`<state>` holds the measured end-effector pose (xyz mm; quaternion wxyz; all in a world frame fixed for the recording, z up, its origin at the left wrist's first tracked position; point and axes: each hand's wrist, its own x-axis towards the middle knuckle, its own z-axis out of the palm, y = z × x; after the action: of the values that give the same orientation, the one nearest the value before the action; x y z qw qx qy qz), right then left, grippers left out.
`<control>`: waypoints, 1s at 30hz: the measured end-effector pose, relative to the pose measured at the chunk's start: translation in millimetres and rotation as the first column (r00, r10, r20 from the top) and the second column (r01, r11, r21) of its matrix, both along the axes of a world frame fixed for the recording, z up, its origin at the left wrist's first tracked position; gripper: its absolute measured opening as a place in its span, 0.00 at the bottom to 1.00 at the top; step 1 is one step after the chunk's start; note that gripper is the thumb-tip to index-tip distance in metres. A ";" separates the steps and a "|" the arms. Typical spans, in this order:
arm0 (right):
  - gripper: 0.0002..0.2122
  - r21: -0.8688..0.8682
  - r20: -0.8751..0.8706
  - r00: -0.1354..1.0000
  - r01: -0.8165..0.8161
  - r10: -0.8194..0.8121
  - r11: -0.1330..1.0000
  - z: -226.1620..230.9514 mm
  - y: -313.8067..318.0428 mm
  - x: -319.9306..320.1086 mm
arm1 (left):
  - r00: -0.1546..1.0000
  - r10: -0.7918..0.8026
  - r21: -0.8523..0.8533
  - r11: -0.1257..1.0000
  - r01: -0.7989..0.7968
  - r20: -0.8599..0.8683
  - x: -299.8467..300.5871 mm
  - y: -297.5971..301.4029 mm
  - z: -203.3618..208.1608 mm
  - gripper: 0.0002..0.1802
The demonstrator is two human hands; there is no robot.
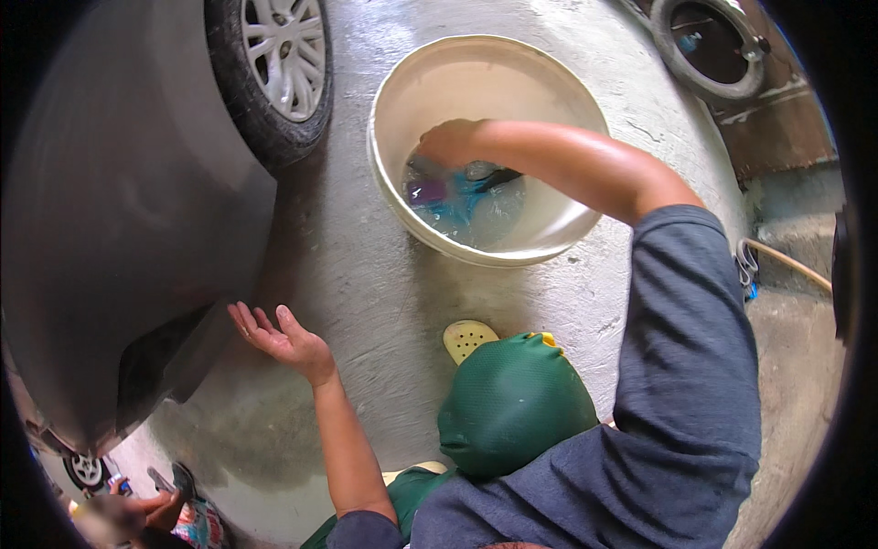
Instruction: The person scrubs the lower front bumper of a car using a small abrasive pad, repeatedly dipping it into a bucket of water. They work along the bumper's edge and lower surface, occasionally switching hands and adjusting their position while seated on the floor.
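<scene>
A large cream-white bucket (389, 197) stands on the floor ahead of me, with water in its bottom. In the water lie a blue cloth-like item (466, 203), a purple piece (426, 190) and a dark strip (499, 180); I cannot make out their kinds. My right hand (450, 142) reaches down inside the bucket, just above these things. Its fingers are hidden, so any hold does not show. Off to the left, my left hand (291, 346) is held out with the palm up and the fingers stretched, holding nothing, near the side of a grey car (137, 174).
The car's wheel (283, 59) stands left of the bucket. A loose tyre (663, 41) leans at the far right, with a tan hose (791, 263) below it. My yellow clog (468, 340) rests behind the bucket. Another person (114, 517) is at the lower left.
</scene>
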<state>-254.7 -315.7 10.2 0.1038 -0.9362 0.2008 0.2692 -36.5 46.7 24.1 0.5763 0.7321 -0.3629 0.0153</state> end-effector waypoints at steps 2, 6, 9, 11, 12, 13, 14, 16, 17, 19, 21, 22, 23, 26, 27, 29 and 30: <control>0.14 0.051 0.000 0.989 0.145 -0.145 0.988 -39.7 -3.4 10.2 | 0.999 0.002 -0.013 1.000 -0.002 -0.035 7.2 6.0 3.4 0.32; 0.17 -0.060 0.062 0.973 0.226 -0.222 0.972 -99.4 13.0 9.2 | 0.999 0.029 -0.005 1.000 -0.029 -0.022 31.0 36.3 -0.6 0.31; 0.17 -0.121 -0.223 0.964 0.121 -0.146 0.985 -126.4 8.3 15.5 | 0.985 0.149 0.048 0.988 -0.145 -0.081 40.6 57.7 -3.3 0.30; 0.16 -0.051 -0.291 0.956 0.028 -0.042 0.998 -151.0 -6.8 -7.7 | 0.975 0.143 0.015 0.990 -0.143 -0.169 29.5 53.8 -11.1 0.30; 0.16 0.003 -0.305 0.952 -0.004 0.005 1.000 -155.9 -16.2 -16.9 | 0.969 0.143 0.006 0.989 -0.145 -0.203 26.5 49.4 -13.3 0.30; 0.16 0.062 -0.147 0.984 0.116 -0.105 0.991 -141.2 -9.8 2.0 | 0.968 0.171 0.020 0.985 -0.170 -0.185 35.0 56.4 -9.8 0.30; 0.16 0.162 0.001 0.975 0.221 -0.224 0.962 -111.1 5.1 18.1 | 0.966 0.201 0.048 0.979 -0.196 -0.164 43.0 69.1 -5.9 0.30; 0.17 0.295 0.036 0.870 0.462 -0.493 0.836 -98.5 -0.2 -4.7 | 0.961 0.180 0.057 0.983 -0.172 -0.208 37.3 69.2 -10.3 0.29; 0.18 0.337 -0.029 0.805 0.566 -0.593 0.752 -114.2 -12.1 -9.8 | 0.960 0.166 0.054 0.986 -0.158 -0.225 36.0 65.2 -9.6 0.29; 0.18 0.295 -0.155 0.719 0.688 -0.677 0.663 -137.1 -33.6 -31.6 | 0.956 0.130 0.025 0.991 -0.128 -0.263 29.9 53.0 -12.9 0.29; 0.18 0.179 -0.302 0.824 0.542 -0.479 0.821 -156.3 -35.8 -38.3 | 0.956 0.114 0.007 0.993 -0.117 -0.270 28.7 48.9 -13.0 0.29; 0.18 0.157 -0.377 0.855 0.437 -0.356 0.885 -164.7 -30.0 -39.1 | 0.960 0.109 0.021 0.994 -0.107 -0.257 28.0 48.9 -11.8 0.28; 0.19 0.156 -0.434 0.868 0.336 -0.241 0.929 -170.3 -30.5 -40.3 | 0.964 0.102 0.035 0.995 -0.096 -0.245 27.2 46.8 -10.4 0.28; 0.20 0.212 -0.507 0.861 0.159 -0.031 0.964 -180.2 -21.0 -33.4 | 0.965 0.090 0.045 0.996 -0.081 -0.245 27.5 46.2 -3.6 0.28; 0.20 0.244 -0.501 0.865 0.115 0.024 0.963 -181.2 -16.0 -26.2 | 0.965 0.091 0.046 0.996 -0.082 -0.246 28.9 47.8 0.0 0.28; 0.21 0.283 -0.496 0.864 0.061 0.091 0.957 -178.1 -14.4 -22.4 | 0.962 0.090 0.034 0.996 -0.084 -0.258 27.7 47.1 -1.0 0.28; 0.22 0.300 -0.493 0.862 0.043 0.116 0.953 -175.6 -15.7 -22.7 | 0.960 0.084 0.030 0.996 -0.079 -0.269 26.0 45.1 -1.9 0.28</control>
<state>-277.4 -331.3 -165.4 0.1835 -0.8098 0.1597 0.5339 -10.5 91.8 22.1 0.6123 0.7470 -0.2508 -0.0643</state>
